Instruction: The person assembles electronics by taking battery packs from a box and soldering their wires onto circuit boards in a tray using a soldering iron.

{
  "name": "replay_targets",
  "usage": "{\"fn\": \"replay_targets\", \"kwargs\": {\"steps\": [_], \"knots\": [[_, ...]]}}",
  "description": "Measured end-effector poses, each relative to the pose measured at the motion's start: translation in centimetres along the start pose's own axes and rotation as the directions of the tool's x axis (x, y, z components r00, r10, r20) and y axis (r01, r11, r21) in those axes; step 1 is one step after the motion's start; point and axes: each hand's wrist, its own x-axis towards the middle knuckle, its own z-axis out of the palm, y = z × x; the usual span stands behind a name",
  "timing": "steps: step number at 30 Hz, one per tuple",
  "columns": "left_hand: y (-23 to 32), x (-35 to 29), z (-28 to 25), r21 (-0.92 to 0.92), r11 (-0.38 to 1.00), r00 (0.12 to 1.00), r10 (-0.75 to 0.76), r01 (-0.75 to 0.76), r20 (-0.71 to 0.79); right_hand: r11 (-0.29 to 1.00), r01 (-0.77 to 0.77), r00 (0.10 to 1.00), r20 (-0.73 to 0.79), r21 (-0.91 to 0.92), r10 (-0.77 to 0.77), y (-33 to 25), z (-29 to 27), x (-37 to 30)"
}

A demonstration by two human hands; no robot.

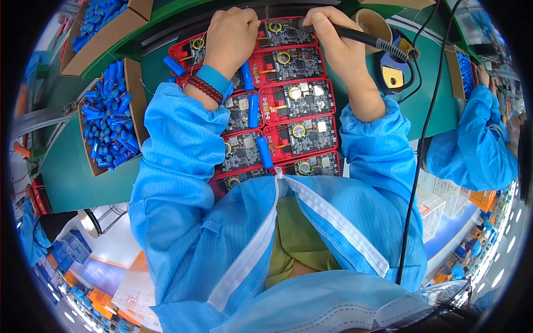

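Note:
My right hand (340,53) is closed around the black handle of a soldering iron (361,36), its front end pointing left over the top board. The fingers of my left hand (232,41) are pinched together at the far edge of the boards, and what they hold is hidden. Beneath both hands lie two columns of red cases (300,101), each with a dark circuit board (312,136) and a yellow-ringed round part (298,131). Blue cylindrical batteries (253,111) rest along the middle, and another blue battery (174,65) sits at the left.
Cardboard boxes of blue batteries (111,119) stand at the left on the green table (69,183). An iron stand with a yellow sponge (393,79) and a cardboard tube (371,28) are at the right. A black cable (425,133) hangs past my right arm; another person's blue sleeve (472,147) is beyond.

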Motion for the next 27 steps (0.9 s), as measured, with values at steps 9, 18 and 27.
{"fn": "replay_targets", "kwargs": {"steps": [9, 18, 27], "knots": [[-0.3, 0.2, -0.4, -0.028, 0.996, 0.995, 0.083, -0.082, 0.054, 0.997, -0.031, 0.999, -0.009, -0.073, 0.03, -3.7, 0.2, 0.9], [-0.5, 0.3, -0.2, -0.023, 0.991, 0.991, 0.132, -0.131, 0.028, 0.857, 0.451, 0.892, -0.1, 0.249, -0.44, 0.0, 1.2, 1.8], [0.0, 0.2, -0.3, -0.019, 0.995, 0.995, 0.094, -0.093, 0.028, 0.854, 0.461, 0.887, -0.09, 0.243, -0.453, 0.8, 1.4, 1.5]]}}
